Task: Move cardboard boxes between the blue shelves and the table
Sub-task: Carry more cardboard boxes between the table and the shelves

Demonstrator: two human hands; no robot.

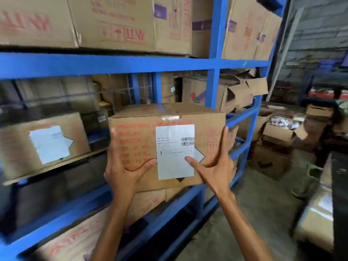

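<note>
A cardboard box with red print and a white shipping label sits at the front edge of the middle level of the blue shelves. My left hand grips its lower left corner, thumb across the front face. On the box's right edge rests my right hand, fingers spread, thumb on the label. A second labelled box lies tilted on the same level to the left.
Large boxes fill the top shelf. More boxes sit on the bottom level. Open cartons are piled on the concrete floor at right. A dark table edge stands at far right.
</note>
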